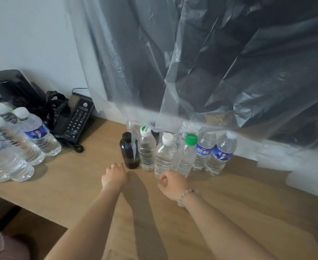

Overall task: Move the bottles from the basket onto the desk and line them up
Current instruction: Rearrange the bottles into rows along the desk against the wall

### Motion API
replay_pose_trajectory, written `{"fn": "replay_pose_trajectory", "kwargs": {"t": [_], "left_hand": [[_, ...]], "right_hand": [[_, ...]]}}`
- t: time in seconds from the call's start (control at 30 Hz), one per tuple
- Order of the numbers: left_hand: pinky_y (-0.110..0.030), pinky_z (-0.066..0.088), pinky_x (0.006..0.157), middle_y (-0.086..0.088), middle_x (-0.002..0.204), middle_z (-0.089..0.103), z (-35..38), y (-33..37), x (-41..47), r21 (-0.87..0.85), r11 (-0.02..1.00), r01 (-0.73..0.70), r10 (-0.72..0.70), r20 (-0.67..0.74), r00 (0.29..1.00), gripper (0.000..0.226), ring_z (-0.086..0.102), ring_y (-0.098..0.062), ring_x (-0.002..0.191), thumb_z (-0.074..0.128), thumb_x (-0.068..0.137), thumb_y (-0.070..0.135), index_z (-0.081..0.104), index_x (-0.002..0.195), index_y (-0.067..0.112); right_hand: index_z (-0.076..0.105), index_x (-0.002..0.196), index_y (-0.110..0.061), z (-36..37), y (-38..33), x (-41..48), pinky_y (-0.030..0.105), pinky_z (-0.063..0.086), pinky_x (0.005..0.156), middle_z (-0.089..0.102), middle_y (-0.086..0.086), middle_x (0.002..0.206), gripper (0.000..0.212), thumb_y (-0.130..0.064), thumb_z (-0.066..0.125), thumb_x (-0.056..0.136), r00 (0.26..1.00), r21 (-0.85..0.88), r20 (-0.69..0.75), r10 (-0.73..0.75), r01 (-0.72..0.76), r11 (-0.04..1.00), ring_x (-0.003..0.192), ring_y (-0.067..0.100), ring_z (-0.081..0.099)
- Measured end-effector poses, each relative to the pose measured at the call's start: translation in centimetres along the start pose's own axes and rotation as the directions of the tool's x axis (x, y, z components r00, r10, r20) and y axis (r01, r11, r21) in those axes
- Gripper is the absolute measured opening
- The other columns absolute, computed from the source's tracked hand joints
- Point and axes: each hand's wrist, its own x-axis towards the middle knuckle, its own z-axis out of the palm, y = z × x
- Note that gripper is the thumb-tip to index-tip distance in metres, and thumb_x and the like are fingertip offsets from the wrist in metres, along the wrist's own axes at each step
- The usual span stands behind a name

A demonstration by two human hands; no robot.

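Both hands are out low over the wooden desk (229,212) and neither one carries a thing. The left hand (114,174) is curled into a loose fist, knuckles up. The right hand (171,182), with a beaded bracelet (184,195) at its wrist, is clenched too, thumb lying against the fingers. Just beyond the left knuckles stands the dark bottle (129,151), smoky black with a black cap, upright and very near that hand; whether they touch, I cannot tell. To its right the row runs shoulder to shoulder, starting with a clear ribbed bottle with a white-and-green cap (146,151). Straight ahead of the right fist comes the white-capped bottle (164,156), see-through and ridged, and next to it the green-capped bottle (185,156). Further out past the right hand are a blue-labelled bottle (204,151) and a second blue-labelled bottle (222,152) with a pale cap. Behind the row, more clear bottles (133,126) sit against the hanging plastic sheet (192,72). Well off to the left of the left hand, a separate cluster of water bottles (23,143) stands white-capped, with a black telephone (77,119) just beyond them.
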Motion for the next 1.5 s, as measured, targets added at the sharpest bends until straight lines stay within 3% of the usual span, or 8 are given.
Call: {"fn": "replay_pose_trajectory", "kwargs": {"t": [0.17,0.3,0.53,0.8,1.03,1.2,1.37,1.5], "left_hand": [[-0.042,0.037,0.1,-0.01,0.138,0.043,-5.5,-1.0,-1.4,0.04,0.999,-0.017,0.025,-0.181,0.983,0.047,0.039,-0.029,0.128,0.038,0.097,0.039,0.039,0.137,0.015],[-0.044,0.038,0.097,-0.011,0.134,0.045,-10.1,-2.2,-2.8,0.061,0.998,-0.003,0.024,-0.351,0.936,0.045,0.041,-0.03,0.125,0.038,0.097,0.036,0.041,0.135,0.014],[-0.042,0.042,0.089,-0.009,0.122,0.052,-13.7,-3.9,-4.5,0.067,0.998,0.01,0.025,-0.506,0.862,0.038,0.048,-0.03,0.114,0.037,0.097,0.035,0.047,0.128,0.015],[-0.04,0.041,0.092,-0.006,0.126,0.051,-12.7,-10.3,-4.7,-0.048,0.995,0.085,-0.098,-0.499,0.861,0.037,0.047,-0.027,0.117,0.035,0.097,0.035,0.048,0.126,0.015],[-0.039,0.04,0.095,-0.007,0.13,0.051,-13.1,-17.9,-3.8,-0.088,0.99,0.112,-0.141,-0.479,0.866,0.042,0.046,-0.026,0.121,0.038,0.097,0.036,0.043,0.132,0.015],[-0.039,0.04,0.092,-0.006,0.133,0.049,-14.2,-24.5,-2.5,-0.109,0.979,0.17,-0.201,-0.468,0.861,0.043,0.046,-0.027,0.121,0.037,0.097,0.037,0.04,0.134,0.016],[-0.038,0.041,0.089,-0.005,0.127,0.051,-15.2,-30.3,-1.2,-0.115,0.975,0.19,-0.222,-0.478,0.85,0.041,0.048,-0.027,0.116,0.037,0.096,0.038,0.042,0.131,0.017],[-0.038,0.042,0.089,-0.007,0.128,0.051,-16.0,-34.7,-0.6,-0.13,0.97,0.205,-0.242,-0.48,0.843,0.043,0.048,-0.027,0.117,0.036,0.097,0.038,0.04,0.134,0.016]], "right_hand": [[0.061,0.106,-0.012,-3.7,-8.6,2.0,0.034,0.049,0.077,0.06,0.005,0.107,0.021,-0.023,0.052,0.09,0.851,-0.173,-0.189,-0.491,0.463,0.869,0.098,0.023,0.057],[0.056,0.113,-0.011,-7.7,-12.5,4.0,0.035,0.046,0.083,0.056,0.006,0.116,0.026,-0.022,0.047,0.092,0.705,-0.364,-0.352,-0.615,0.502,0.784,0.109,0.023,0.05],[0.056,0.114,-0.005,-7.2,-16.1,5.4,0.036,0.04,0.083,0.056,0.016,0.115,0.027,-0.014,0.043,0.092,0.621,-0.462,-0.369,-0.692,0.524,0.716,0.107,0.031,0.049],[0.062,0.104,-0.005,-2.7,-20.7,6.1,0.038,0.045,0.077,0.063,0.015,0.107,0.022,-0.012,0.052,0.087,0.596,-0.44,-0.303,-0.744,0.605,0.664,0.099,0.033,0.056],[0.053,0.121,-0.009,2.3,-26.4,7.8,0.033,0.037,0.092,0.053,0.01,0.123,0.03,-0.014,0.039,0.095,0.635,-0.425,-0.198,-0.747,0.63,0.649,0.114,0.026,0.046],[0.064,0.098,0.0,6.3,-32.0,9.0,0.04,0.046,0.08,0.062,0.021,0.101,0.018,-0.004,0.055,0.082,0.634,-0.402,-0.142,-0.76,0.665,0.63,0.097,0.036,0.057],[0.053,0.113,-0.007,8.8,-36.7,10.2,0.036,0.035,0.093,0.053,0.014,0.12,0.026,-0.016,0.039,0.093,0.664,-0.463,-0.047,-0.746,0.647,0.606,0.112,0.03,0.046],[0.05,0.121,-0.011,10.5,-40.0,10.8,0.032,0.039,0.091,0.053,0.009,0.122,0.029,-0.02,0.042,0.094,0.698,-0.403,-0.102,-0.709,0.623,0.671,0.113,0.025,0.048]]}}
